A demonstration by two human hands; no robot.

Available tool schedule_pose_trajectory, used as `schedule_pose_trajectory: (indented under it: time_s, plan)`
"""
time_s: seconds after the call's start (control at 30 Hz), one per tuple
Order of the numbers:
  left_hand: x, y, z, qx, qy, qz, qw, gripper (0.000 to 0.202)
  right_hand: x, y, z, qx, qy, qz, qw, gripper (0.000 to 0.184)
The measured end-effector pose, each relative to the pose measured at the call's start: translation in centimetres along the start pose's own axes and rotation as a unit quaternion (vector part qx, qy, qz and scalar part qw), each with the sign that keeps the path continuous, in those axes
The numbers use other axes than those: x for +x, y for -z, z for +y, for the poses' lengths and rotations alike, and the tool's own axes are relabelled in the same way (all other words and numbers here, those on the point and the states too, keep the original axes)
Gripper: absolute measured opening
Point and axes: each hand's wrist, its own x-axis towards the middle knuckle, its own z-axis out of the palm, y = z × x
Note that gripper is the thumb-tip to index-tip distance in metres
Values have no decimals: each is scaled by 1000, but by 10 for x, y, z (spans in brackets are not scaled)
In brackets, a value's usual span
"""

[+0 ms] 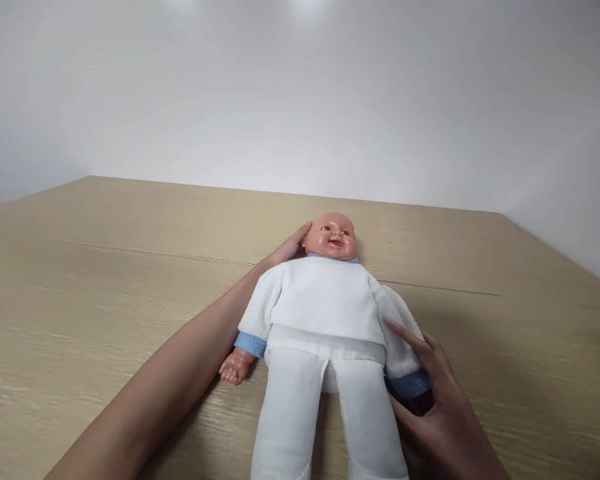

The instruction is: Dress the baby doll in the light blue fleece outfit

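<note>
A baby doll (325, 300) in a white fleece top with blue cuffs and white trousers lies on its back on the wooden table (105, 267), head away from me. My left hand (290, 248) reaches along the doll's side and cups the side of its head, fingers curved against it. My right hand (430, 387) rests on the doll's sleeve and hip at the right, fingers stretched out and pressed on the blue cuff. The doll's bare hand (234, 367) shows beside my left forearm. Its feet are cut off by the frame's lower edge.
The light wooden table runs back to a plain white wall (300, 100). A seam crosses the tabletop behind the doll's shoulders. The table's right edge slants away at the far right.
</note>
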Motion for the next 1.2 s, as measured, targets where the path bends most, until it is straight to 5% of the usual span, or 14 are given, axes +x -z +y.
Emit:
schedule_pose_trajectory:
  time_s: [0.47,0.93,1.2]
  plan:
    - [-13,-10,1,42,-44,-10,998,63,4,3,13,-10,10,-23,1000,76]
    - [0,9,0,37,-31,-28,998,73,3,-2,-15,-11,-1,14,1000,63]
    - [-28,35,6,32,-177,168,969,52,6,-3,-13,11,47,10,999,62]
